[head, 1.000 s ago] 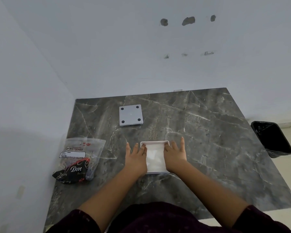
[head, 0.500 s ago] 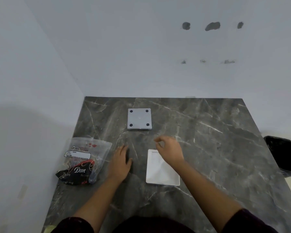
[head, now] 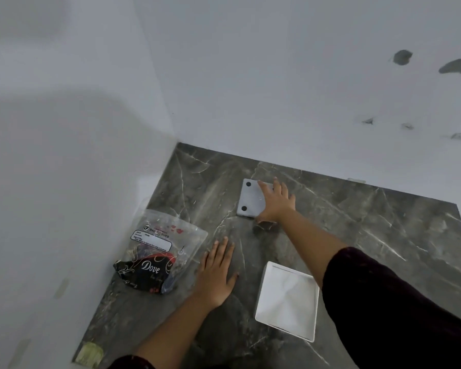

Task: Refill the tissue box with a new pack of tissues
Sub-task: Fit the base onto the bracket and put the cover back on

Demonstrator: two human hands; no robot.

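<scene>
Your right hand (head: 274,202) lies spread over the right half of the grey square base panel (head: 252,199), fingers splayed flat on it and thumb at its near edge; nothing is gripped yet, so treat it as a resting palm, not a hold. That panel sits near the far edge of the countertop (head: 370,230), its two visible dark feet facing up. It looks like stiff, light plastic that would slide easily on polished stone, so I would hook fingertips under one edge and pinch across opposite sides instead of pressing down. The white tissue box shell (head: 288,300) sits open side up towards the near edge, with folded white tissues inside it; its thin walls should be rigid but light, so steady it by the rim. Your left hand (head: 217,275) rests flat and open on the stone, holding nothing, just beside the crumpled clear tissue wrapper (head: 160,249) at the left edge, which looks limp and slippery. The countertop is dark veined marble, smooth and glossy, set into a corner of plain white walls with a few chipped patches.
</scene>
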